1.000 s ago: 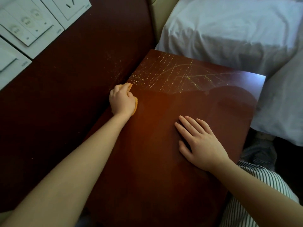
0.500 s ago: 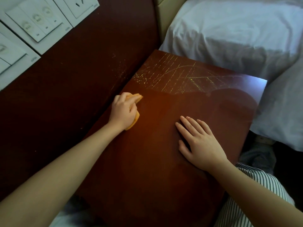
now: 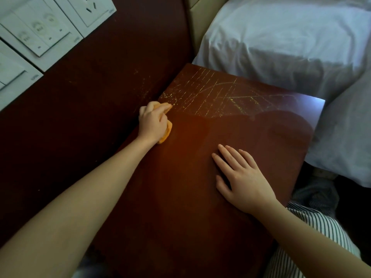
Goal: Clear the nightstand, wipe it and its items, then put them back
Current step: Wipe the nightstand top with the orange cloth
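now | left hand (image 3: pixel 153 123) grips orange cloth (image 3: pixel 167 129) | right hand (image 3: pixel 242 178) flat on nightstand (image 3: pixel 180 197)

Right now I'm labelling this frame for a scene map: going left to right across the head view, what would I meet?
White wall switch panels → left hand gripping a crumpled orange cloth → right hand lying flat, fingers straight → white pillow at the right edge.

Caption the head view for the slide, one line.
Left hand grips an orange cloth at the wall-side edge of the nightstand while the right hand rests flat on its top.
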{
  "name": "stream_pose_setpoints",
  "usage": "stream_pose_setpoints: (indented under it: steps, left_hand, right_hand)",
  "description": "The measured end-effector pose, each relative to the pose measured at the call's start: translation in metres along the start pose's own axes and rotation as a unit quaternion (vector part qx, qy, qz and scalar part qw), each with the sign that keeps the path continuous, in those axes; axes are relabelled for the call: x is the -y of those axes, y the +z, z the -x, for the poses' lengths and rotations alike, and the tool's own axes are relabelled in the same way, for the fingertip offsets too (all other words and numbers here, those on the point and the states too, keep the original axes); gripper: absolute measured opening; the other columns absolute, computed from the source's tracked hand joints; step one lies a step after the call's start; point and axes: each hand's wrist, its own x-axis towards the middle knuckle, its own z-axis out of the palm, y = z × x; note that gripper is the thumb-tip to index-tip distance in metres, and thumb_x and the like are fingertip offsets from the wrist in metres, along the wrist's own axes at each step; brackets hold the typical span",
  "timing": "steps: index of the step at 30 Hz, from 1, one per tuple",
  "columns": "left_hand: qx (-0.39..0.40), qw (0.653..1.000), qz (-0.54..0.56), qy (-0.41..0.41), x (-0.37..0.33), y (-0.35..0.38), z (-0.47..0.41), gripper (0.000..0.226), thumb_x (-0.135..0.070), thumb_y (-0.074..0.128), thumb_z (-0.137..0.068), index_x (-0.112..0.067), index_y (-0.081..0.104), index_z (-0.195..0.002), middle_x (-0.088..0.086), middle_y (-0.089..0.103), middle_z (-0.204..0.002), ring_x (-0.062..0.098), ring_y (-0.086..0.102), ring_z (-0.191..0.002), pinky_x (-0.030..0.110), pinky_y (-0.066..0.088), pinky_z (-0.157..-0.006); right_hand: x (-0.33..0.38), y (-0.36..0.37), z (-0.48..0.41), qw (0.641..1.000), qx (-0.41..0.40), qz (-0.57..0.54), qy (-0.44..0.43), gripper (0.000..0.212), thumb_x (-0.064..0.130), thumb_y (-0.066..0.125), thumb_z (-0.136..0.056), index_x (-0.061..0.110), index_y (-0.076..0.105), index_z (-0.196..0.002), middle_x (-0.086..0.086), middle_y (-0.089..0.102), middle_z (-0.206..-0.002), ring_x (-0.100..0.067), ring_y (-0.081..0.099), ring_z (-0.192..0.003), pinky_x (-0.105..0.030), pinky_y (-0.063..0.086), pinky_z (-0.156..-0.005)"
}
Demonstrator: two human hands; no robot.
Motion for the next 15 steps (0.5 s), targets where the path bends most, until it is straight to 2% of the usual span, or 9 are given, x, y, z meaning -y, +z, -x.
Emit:
stream_pose_setpoints:
  steps: [2,4,6,11,15]
  left_hand:
    - [0.007,0.999,0.016,0.045,0.006,-0.003,0.013,0.038,-0.007,0.043,-0.092,-0.022,0.062,-0.121,0.003,0.052,-0.126,0.023,0.039,-0.115,0.025,0.033,-0.093]
    - [0.0,0.998,0.023,0.054,0.01,-0.005,0.019,0.037,-0.006,0.044,-0.091,-0.021,0.064,-0.118,0.002,0.054,-0.123,0.022,0.04,-0.114,0.022,0.032,-0.091]
    - [-0.009,0.999,0.015,0.031,0.011,-0.006,0.014,0.036,-0.008,0.044,-0.091,-0.021,0.063,-0.119,0.003,0.053,-0.124,0.023,0.04,-0.113,0.025,0.034,-0.094]
    - [-0.044,0.995,-0.007,-0.086,0.002,-0.001,-0.019,0.037,-0.015,0.041,-0.095,-0.021,0.055,-0.128,0.005,0.046,-0.132,0.025,0.038,-0.12,0.031,0.033,-0.099]
    - [-0.048,0.993,-0.005,-0.107,-0.004,0.001,-0.029,0.037,-0.015,0.041,-0.096,-0.021,0.054,-0.129,0.003,0.044,-0.134,0.024,0.037,-0.121,0.028,0.034,-0.097]
  right_hand:
    - [0.0,0.0,0.0,1.0,-0.002,-0.001,0.001,0.052,0.037,0.037,-0.088,0.012,0.057,-0.129,-0.012,0.05,-0.139,-0.027,0.047,-0.128,-0.038,0.022,-0.107]
    - [0.0,0.0,-0.001,1.0,-0.004,-0.003,0.002,0.052,0.037,0.037,-0.088,0.012,0.057,-0.129,-0.012,0.05,-0.139,-0.026,0.047,-0.128,-0.038,0.022,-0.107]
    - [0.0,0.0,0.0,1.0,-0.001,-0.004,0.002,0.052,0.037,0.038,-0.087,0.012,0.057,-0.129,-0.012,0.05,-0.139,-0.027,0.047,-0.128,-0.038,0.022,-0.107]
    - [0.0,0.0,0.001,1.0,0.011,0.006,0.004,0.053,0.039,0.037,-0.088,0.014,0.056,-0.13,-0.011,0.049,-0.139,-0.026,0.047,-0.128,-0.038,0.021,-0.107]
    - [0.0,0.0,0.0,1.0,0.013,0.007,0.005,0.053,0.039,0.037,-0.087,0.014,0.057,-0.13,-0.01,0.05,-0.139,-0.025,0.047,-0.128,-0.037,0.021,-0.107]
